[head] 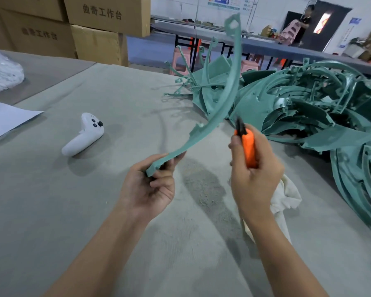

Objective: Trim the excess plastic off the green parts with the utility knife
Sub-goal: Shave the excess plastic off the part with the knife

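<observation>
Two grips at work, both raised above the surface [116,211]. My left grip [152,185] pinches the near end of a long curved green part [225,97], with the thumb laid along the upper edge and the fingers curled in beneath it. From there the part sweeps up and to the right in one arc. Its far end, with a looped tab, is high against the background and blurred.

My right grip [255,179] is wrapped tight round the orange handle of the utility knife [250,151], all fingers closed on it. The dark nose of the knife points up toward the inner side of the arc, just beside it. Motion blur keeps me from telling whether the blade touches the plastic.

A crumpled off-white cloth [285,198] lies on the surface under my right wrist. To the right and beyond is a heap of more green parts [308,108], curved strips and fan-shaped pieces tangled together. Fine shavings dust the surface between my forearms.

On the left, well apart, a white handheld controller [84,136] lies on its side. Further left are a sheet of white paper [4,118] and a clear plastic bag [0,71]. Cardboard boxes [94,39] are stacked behind the surface.
</observation>
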{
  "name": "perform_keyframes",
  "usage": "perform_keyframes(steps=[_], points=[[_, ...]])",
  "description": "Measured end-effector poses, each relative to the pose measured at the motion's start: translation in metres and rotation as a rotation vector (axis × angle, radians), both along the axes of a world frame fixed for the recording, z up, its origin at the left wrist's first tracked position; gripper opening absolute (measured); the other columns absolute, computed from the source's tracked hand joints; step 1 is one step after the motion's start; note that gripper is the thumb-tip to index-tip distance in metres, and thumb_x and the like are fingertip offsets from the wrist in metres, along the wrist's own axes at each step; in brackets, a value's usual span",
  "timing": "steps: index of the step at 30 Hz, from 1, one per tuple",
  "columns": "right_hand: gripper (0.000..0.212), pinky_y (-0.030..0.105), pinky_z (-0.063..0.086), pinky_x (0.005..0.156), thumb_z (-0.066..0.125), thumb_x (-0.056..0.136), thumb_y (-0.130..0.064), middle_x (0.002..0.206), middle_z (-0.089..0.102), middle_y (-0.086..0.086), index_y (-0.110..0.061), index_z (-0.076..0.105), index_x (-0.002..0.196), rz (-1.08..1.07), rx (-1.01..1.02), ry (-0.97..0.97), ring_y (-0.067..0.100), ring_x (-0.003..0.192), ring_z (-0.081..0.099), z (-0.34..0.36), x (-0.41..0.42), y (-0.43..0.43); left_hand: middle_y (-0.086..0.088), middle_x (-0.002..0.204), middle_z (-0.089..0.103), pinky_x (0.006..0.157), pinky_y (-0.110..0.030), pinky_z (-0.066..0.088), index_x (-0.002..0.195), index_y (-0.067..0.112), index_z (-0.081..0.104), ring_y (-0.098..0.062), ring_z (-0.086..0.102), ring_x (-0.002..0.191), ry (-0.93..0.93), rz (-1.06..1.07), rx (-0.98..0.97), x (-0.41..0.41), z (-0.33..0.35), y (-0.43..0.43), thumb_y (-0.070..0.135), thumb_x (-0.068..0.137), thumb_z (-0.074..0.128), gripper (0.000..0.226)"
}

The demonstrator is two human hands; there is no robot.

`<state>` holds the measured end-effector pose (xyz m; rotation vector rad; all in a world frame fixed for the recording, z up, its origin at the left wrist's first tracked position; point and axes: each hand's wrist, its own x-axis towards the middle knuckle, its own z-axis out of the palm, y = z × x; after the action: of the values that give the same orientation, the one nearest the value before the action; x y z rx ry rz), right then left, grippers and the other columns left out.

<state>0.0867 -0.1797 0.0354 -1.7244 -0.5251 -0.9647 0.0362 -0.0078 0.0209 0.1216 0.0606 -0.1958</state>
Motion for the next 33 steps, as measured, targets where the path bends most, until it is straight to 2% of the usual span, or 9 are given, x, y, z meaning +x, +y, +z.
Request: perform_keyframes(steps=[2,6,11,16,20,23,27,31,33], points=[[0.028,0.039,0.051,0.062,0.058,0.098,-0.028,0.088,0.068,0.002,-0.008,0.066,0.115,-0.054,0.024,0.004,0.019,0.069,0.063,0.000,0.005,-0.007,-0.021,0.069,0.068,0.026,-0.017,0.034,0.123,-0.001,0.048,-0.009,0.050,0.030,-0.035,-0.073,-0.022,0.000,-0.001,-0.003,-0.023,0.040,0.081,0.092],[0.029,0.020,0.040,0.063,0.056,0.099,-0.030,0.084,0.064,-0.006,-0.005,0.067,0.112,-0.091,0.006,-0.016,0.006,0.066,0.055,0.003,0.009,-0.013,-0.018,0.062,0.066,0.026,-0.017,0.034,0.123,-0.003,0.048,-0.008,0.049,0.029,-0.034,-0.102,-0.012,0.000,0.002,-0.006,-0.023,0.037,0.083,0.094],[0.027,0.024,0.043,0.063,0.058,0.099,-0.026,0.083,0.065,0.000,-0.005,0.066,0.114,-0.097,0.036,-0.025,0.014,0.067,0.059,0.004,0.008,-0.013,-0.021,0.066,0.068,0.026,-0.017,0.034,0.129,0.009,0.039,-0.009,0.050,0.029,-0.019,-0.107,0.014,0.000,0.002,-0.006,-0.022,0.039,0.083,0.105],[0.025,0.007,0.036,0.073,0.061,0.097,-0.021,0.088,0.063,-0.004,-0.003,0.068,0.113,-0.131,-0.044,-0.072,-0.008,0.074,0.049,0.005,0.006,-0.010,-0.020,0.066,0.068,0.026,-0.017,0.034,0.126,0.003,0.044,-0.009,0.050,0.029,-0.012,-0.103,0.002,-0.001,0.002,-0.007,-0.023,0.038,0.082,0.100],[0.024,0.011,0.042,0.077,0.063,0.095,-0.017,0.097,0.070,0.003,-0.002,0.068,0.114,-0.094,-0.128,-0.127,0.007,0.083,0.061,0.002,0.000,-0.004,-0.022,0.067,0.068,0.026,-0.017,0.035,0.127,0.002,0.045,-0.010,0.052,0.030,0.035,-0.075,-0.014,-0.002,0.001,-0.005,-0.019,0.049,0.075,0.087],[0.024,0.019,0.045,0.064,0.064,0.095,-0.016,0.090,0.071,0.009,-0.003,0.068,0.115,-0.079,-0.207,-0.160,0.014,0.073,0.060,-0.002,-0.005,0.002,-0.018,0.065,0.068,0.026,-0.014,0.032,0.128,0.004,0.044,-0.006,0.048,0.029,0.089,0.001,-0.005,0.000,0.002,-0.003,-0.010,0.055,0.064,0.077],[0.025,0.032,0.049,0.061,0.062,0.096,-0.020,0.088,0.069,0.006,-0.005,0.069,0.115,-0.049,-0.263,-0.164,0.018,0.070,0.061,-0.011,-0.015,0.013,-0.018,0.073,0.067,0.027,-0.015,0.032,0.121,0.000,0.050,-0.007,0.047,0.030,0.028,0.103,-0.038,0.000,0.003,-0.003,-0.020,0.034,0.080,0.094],[0.025,0.037,0.050,0.053,0.063,0.096,-0.021,0.084,0.066,0.005,-0.008,0.068,0.117,0.016,-0.297,-0.169,0.019,0.065,0.060,-0.019,-0.028,0.025,-0.019,0.088,0.068,0.028,-0.014,0.032,0.097,-0.010,0.064,-0.004,0.046,0.031,0.061,0.164,-0.066,0.000,0.002,-0.005,-0.011,0.049,0.067,0.047],[0.026,0.036,0.050,0.052,0.064,0.095,-0.021,0.082,0.065,0.004,-0.009,0.068,0.118,0.044,-0.321,-0.190,0.018,0.064,0.059,-0.024,-0.034,0.031,-0.017,0.092,0.067,0.030,-0.012,0.033,0.090,-0.015,0.069,-0.003,0.049,0.034,0.077,0.182,-0.066,0.001,0.001,-0.005,-0.007,0.052,0.063,0.039]])
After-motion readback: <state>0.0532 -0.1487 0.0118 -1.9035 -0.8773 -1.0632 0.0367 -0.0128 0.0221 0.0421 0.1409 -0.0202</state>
